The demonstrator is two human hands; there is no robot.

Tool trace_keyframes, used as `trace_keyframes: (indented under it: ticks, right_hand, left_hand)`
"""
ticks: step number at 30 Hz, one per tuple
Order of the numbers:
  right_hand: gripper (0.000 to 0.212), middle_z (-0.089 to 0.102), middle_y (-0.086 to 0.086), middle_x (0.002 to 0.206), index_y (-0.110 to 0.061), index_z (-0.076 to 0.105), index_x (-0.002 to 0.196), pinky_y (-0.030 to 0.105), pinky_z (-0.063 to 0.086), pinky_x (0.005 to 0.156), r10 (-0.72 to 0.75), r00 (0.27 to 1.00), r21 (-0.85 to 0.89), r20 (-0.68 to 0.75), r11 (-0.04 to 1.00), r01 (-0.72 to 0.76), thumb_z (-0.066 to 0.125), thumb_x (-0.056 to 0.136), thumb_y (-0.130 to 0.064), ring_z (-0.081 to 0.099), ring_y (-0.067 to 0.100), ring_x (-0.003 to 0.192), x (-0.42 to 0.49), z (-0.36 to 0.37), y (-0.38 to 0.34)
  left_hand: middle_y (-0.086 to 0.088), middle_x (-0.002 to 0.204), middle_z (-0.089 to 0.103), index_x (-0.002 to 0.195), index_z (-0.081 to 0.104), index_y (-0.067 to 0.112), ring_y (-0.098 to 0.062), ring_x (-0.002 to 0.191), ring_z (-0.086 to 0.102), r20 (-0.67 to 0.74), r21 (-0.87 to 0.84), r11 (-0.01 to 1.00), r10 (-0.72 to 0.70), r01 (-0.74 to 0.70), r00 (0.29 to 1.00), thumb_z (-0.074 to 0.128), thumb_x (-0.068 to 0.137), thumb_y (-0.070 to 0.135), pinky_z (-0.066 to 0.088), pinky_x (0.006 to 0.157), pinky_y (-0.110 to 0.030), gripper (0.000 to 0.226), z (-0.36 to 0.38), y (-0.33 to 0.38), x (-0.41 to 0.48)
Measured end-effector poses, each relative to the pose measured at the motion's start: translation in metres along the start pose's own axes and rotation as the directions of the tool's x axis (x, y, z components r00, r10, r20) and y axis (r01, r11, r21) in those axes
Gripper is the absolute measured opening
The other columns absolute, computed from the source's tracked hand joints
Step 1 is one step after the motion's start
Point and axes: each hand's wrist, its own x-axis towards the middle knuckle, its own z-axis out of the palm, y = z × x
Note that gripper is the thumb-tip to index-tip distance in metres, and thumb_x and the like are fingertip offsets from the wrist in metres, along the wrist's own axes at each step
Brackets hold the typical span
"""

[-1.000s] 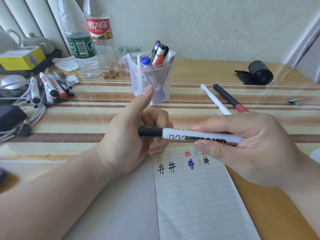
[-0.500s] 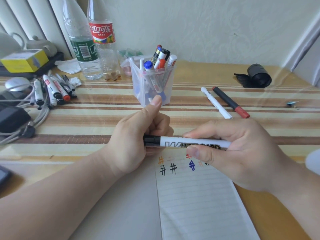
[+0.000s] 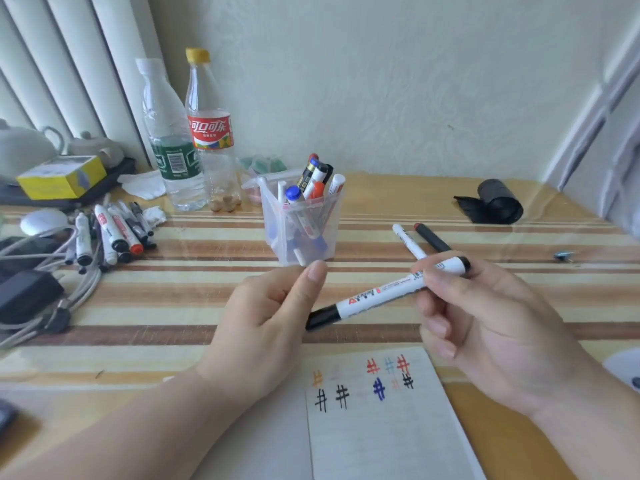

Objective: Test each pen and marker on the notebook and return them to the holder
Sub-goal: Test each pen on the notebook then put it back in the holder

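My right hand (image 3: pixel 485 323) pinches a white whiteboard marker (image 3: pixel 374 296) near its rear end. The marker slants down to the left, and its black cap sits at the edge of my left hand (image 3: pixel 263 327). That hand hangs relaxed with the thumb raised, and I see no grip on the cap. Below both hands the notebook (image 3: pixel 388 427) lies open, with several hash marks in black, blue, red and orange. The clear plastic holder (image 3: pixel 301 230) stands behind my hands with several markers in it.
A white pen (image 3: pixel 407 242) and a black pen with a red end (image 3: pixel 431 237) lie right of the holder. A pile of markers (image 3: pixel 110 233) and cables (image 3: pixel 52 271) fill the left. Two bottles (image 3: pixel 207 133) stand at the back, with a black roll (image 3: pixel 495 202) at the far right.
My left hand has loosened from the marker's cap end, which it gripped before. My right hand has turned the marker from level to slanting and lifted it a little.
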Motion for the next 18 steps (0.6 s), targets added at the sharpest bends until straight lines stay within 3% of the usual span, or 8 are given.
trace_keyframes:
  ticks: [2,5,9,14,18]
  right_hand:
    - [0.034,0.057,0.010,0.068,-0.011,0.074,0.089,0.025,0.038,0.041,-0.088,0.995,-0.066,-0.038,0.994,0.085,0.087,0.063,-0.030,0.048,0.017,0.052,0.002,0.005,-0.007]
    - [0.020,0.059,0.012,0.068,-0.012,0.075,0.087,0.026,0.036,0.039,-0.218,0.974,-0.154,-0.065,0.966,0.206,0.074,0.072,-0.025,0.049,0.020,0.055,0.009,0.020,-0.021]
    - [0.003,0.065,0.007,0.071,-0.018,0.075,0.090,0.026,0.039,0.041,-0.432,0.901,-0.409,-0.024,0.827,0.386,0.072,0.089,-0.020,0.053,0.020,0.057,0.026,0.047,-0.037]
    - [0.013,0.069,0.001,0.073,-0.009,0.069,0.095,0.028,0.042,0.051,-0.636,0.772,-0.640,-0.012,0.598,0.482,0.064,0.097,-0.021,0.058,0.019,0.056,0.069,0.074,-0.058]
    - [0.011,0.071,0.008,0.076,-0.010,0.067,0.093,0.039,0.055,0.060,-0.633,0.773,-0.768,-0.032,0.511,0.386,0.064,0.094,-0.020,0.066,0.017,0.060,0.103,0.085,-0.055]
  left_hand:
    - [-0.007,0.055,0.046,0.066,0.045,0.010,-0.018,0.051,0.041,-0.107,-0.017,1.000,-0.001,-0.001,0.994,0.042,0.096,0.057,0.037,0.051,-0.035,0.056,-0.001,-0.001,0.000]
    - [-0.004,0.066,0.055,0.082,0.052,0.024,-0.022,0.058,0.050,-0.264,-0.039,0.999,0.008,-0.019,0.964,0.048,0.095,0.053,0.044,0.053,-0.040,0.031,-0.003,-0.002,0.001]
    - [-0.002,0.076,0.054,0.085,0.053,0.026,-0.020,0.064,0.051,-0.407,-0.018,1.000,-0.019,0.013,0.913,0.057,0.091,0.042,0.045,0.059,-0.037,0.017,-0.012,-0.008,0.007]
    - [-0.007,0.067,0.056,0.078,0.053,0.023,-0.019,0.062,0.050,-0.447,-0.020,0.994,-0.106,0.109,0.888,0.065,0.093,0.025,0.045,0.060,-0.040,0.019,-0.019,-0.014,0.009]
    - [-0.003,0.067,0.055,0.077,0.053,0.022,-0.019,0.061,0.050,-0.417,0.002,0.995,-0.094,0.104,0.904,0.065,0.091,0.028,0.047,0.059,-0.041,0.019,-0.018,-0.013,0.007]
